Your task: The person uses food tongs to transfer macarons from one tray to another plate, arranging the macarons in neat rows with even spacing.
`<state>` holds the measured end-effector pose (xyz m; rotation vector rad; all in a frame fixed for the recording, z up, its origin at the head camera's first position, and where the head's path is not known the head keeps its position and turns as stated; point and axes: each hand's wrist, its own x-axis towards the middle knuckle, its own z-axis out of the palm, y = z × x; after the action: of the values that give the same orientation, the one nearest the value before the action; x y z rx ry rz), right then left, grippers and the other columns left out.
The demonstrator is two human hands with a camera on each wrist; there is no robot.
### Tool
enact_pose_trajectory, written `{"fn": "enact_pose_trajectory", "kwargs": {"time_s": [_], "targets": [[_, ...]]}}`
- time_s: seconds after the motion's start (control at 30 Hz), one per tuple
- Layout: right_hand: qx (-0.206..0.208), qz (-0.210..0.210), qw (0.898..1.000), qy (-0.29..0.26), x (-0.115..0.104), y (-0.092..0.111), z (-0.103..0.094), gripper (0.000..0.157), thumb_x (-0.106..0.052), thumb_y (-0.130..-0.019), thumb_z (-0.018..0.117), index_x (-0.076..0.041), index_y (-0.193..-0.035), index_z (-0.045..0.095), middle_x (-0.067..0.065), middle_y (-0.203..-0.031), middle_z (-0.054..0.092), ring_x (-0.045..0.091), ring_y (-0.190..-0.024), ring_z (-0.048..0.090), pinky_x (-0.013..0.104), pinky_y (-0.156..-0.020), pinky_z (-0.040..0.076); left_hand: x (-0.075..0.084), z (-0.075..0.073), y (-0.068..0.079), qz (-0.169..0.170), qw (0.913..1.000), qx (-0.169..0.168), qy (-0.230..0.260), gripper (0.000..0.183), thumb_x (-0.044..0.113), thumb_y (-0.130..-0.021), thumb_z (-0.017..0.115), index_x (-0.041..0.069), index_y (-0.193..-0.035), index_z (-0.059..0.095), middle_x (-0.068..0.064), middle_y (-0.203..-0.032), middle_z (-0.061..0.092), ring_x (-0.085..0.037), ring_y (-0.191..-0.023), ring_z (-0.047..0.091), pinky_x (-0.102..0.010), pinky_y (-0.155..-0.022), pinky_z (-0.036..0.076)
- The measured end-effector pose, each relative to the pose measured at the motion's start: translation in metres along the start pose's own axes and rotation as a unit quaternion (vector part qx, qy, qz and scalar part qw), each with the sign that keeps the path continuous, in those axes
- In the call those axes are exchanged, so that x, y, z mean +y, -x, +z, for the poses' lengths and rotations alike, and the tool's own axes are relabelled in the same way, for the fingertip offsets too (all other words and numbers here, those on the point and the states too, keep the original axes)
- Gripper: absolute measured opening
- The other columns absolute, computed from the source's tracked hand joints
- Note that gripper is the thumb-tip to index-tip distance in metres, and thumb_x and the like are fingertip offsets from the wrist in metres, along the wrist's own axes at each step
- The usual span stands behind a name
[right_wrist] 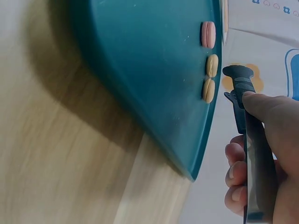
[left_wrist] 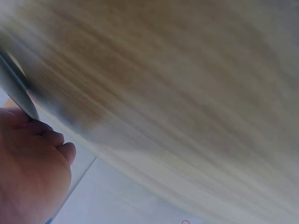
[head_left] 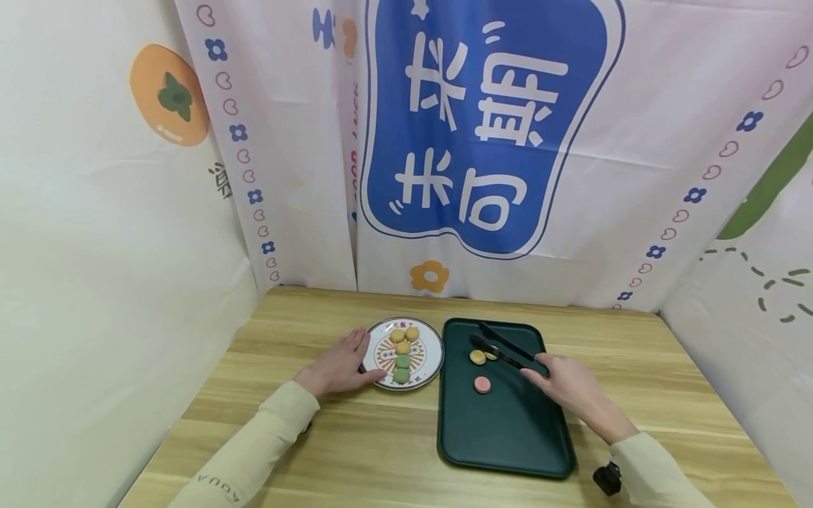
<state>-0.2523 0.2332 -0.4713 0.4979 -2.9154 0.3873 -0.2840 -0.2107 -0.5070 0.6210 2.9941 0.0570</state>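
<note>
In the head view my left hand lies at the left rim of a round white plate, its fingers extended along the edge and its thumb on the rim. The left wrist view shows this hand against the plate's edge. Yellow macarons and green macarons sit on the plate. My right hand grips black tongs, whose arms are spread over a dark green tray. Below the tips, two yellow macarons lie on the tray, with a pink macaron nearby.
The plate and tray stand side by side on a wood-grain table. A printed cloth hangs behind the table, and pale walls flank it. A black device is at the right wrist.
</note>
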Motion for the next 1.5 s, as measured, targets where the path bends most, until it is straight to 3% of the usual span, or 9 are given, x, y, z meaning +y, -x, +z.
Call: {"fn": "enact_pose_trajectory", "kwargs": {"time_s": [0.27,0.6,0.93,1.5], "targets": [[-0.007,0.014,1.000,0.007,0.010,0.009,0.001,0.045,-0.051,-0.086,0.058,-0.008,-0.098,0.066,-0.007,-0.050,0.041,0.007,-0.043,0.039,0.022,-0.040,0.031,0.000,0.000,0.000,0.001,1.0000,-0.006,-0.004,0.108,0.082,-0.079,0.022,-0.003,-0.146,0.016,-0.021,-0.152,0.013,-0.031,-0.141,0.014,-0.038,-0.115,0.017],[0.001,0.010,1.000,0.003,0.016,0.016,0.001,0.035,-0.050,-0.087,0.057,-0.017,-0.076,0.055,-0.007,-0.048,0.037,0.007,-0.040,0.037,0.022,-0.039,0.028,0.000,-0.003,0.001,0.007,1.0000,0.003,0.000,0.108,0.081,-0.079,0.023,-0.004,-0.145,0.018,-0.022,-0.152,0.015,-0.032,-0.141,0.015,-0.040,-0.114,0.018],[-0.025,0.025,0.999,-0.013,0.021,0.019,0.005,0.035,-0.051,-0.088,0.056,-0.018,-0.073,0.055,-0.007,-0.050,0.039,0.008,-0.042,0.038,0.021,-0.039,0.028,0.000,0.000,-0.002,0.001,1.0000,-0.001,-0.003,0.109,0.082,-0.078,0.023,-0.003,-0.146,0.017,-0.021,-0.152,0.014,-0.031,-0.141,0.015,-0.039,-0.115,0.018],[-0.016,0.007,1.000,-0.006,0.022,0.019,0.005,0.033,-0.048,-0.090,0.054,-0.022,-0.070,0.054,-0.009,-0.049,0.036,0.005,-0.041,0.035,0.020,-0.039,0.026,0.000,-0.001,0.001,0.011,0.9998,0.012,-0.009,0.106,0.079,-0.081,0.025,-0.004,-0.145,0.019,-0.023,-0.151,0.017,-0.033,-0.140,0.016,-0.041,-0.114,0.019]]}}
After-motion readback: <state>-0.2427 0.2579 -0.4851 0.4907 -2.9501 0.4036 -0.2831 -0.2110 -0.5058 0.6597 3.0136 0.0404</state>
